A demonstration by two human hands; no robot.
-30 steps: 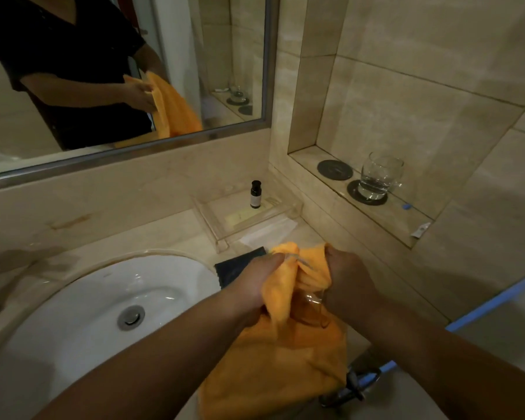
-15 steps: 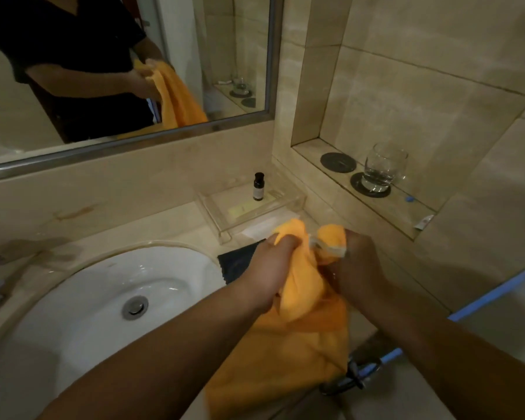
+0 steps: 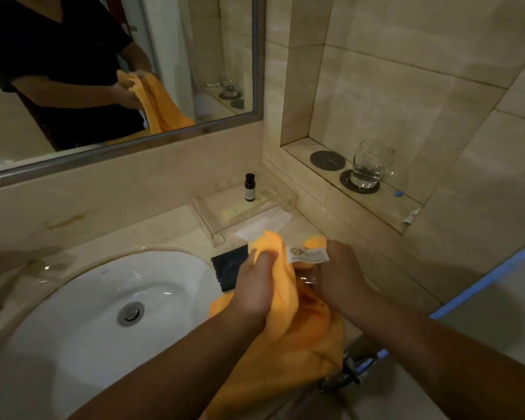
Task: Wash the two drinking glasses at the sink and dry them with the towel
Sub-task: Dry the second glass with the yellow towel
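Orange towel [image 3: 285, 344], bunched, one: left hand [image 3: 256, 286] shut on a fold pressed toward the glass. Drinking glass [image 3: 308, 278], mostly wrapped, held between both hands above the desk [image 3: 303, 225]; right hand [image 3: 340, 274] closed around it, nearer. Second drinking glass [image 3: 372, 163]: upright on a coaster [image 3: 346, 180] in the wall niche [image 3: 385, 207], well apart, up-right of the right hand.

Bathroom: white sink [image 3: 73, 298], wall mirror [image 3: 194, 56], beige tile niche [image 3: 361, 204], toiletry bottle [image 3: 249, 187].
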